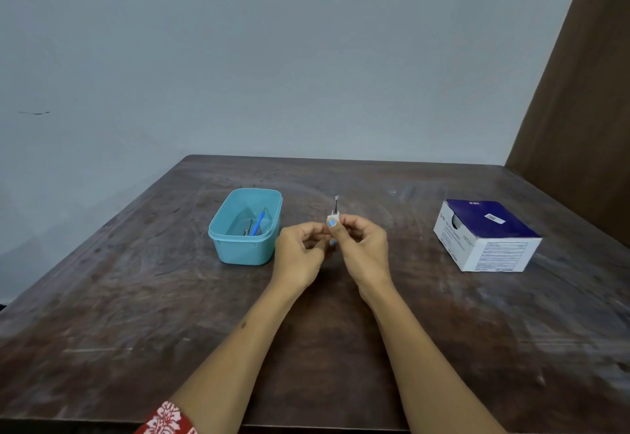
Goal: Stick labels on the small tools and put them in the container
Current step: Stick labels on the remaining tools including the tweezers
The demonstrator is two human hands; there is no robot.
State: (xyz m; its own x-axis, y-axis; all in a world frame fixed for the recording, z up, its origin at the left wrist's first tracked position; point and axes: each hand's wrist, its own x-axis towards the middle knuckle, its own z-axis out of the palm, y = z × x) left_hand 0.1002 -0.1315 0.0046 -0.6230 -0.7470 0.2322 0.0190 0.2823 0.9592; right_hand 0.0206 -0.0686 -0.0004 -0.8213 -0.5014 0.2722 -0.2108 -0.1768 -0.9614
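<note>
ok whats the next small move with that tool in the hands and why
Probably press the white label flat around the small tool, then drop it in the blue container. Both the left hand and the right hand pinch it upright, label apparently half wrapped.

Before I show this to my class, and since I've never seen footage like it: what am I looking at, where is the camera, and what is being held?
There is no machine here. One camera worn on a person's head looks forward and down, so you see that person's own two bare arms. The left hand and right hand meet above a dark wooden table and together pinch a small tool, its thin metal tip pointing up, with a white label at its lower part. On the left stands a teal container already holding a blue-handled tool and a small metal tool. On the right sits a blue and white cardboard box; its print is too small to read.
</note>
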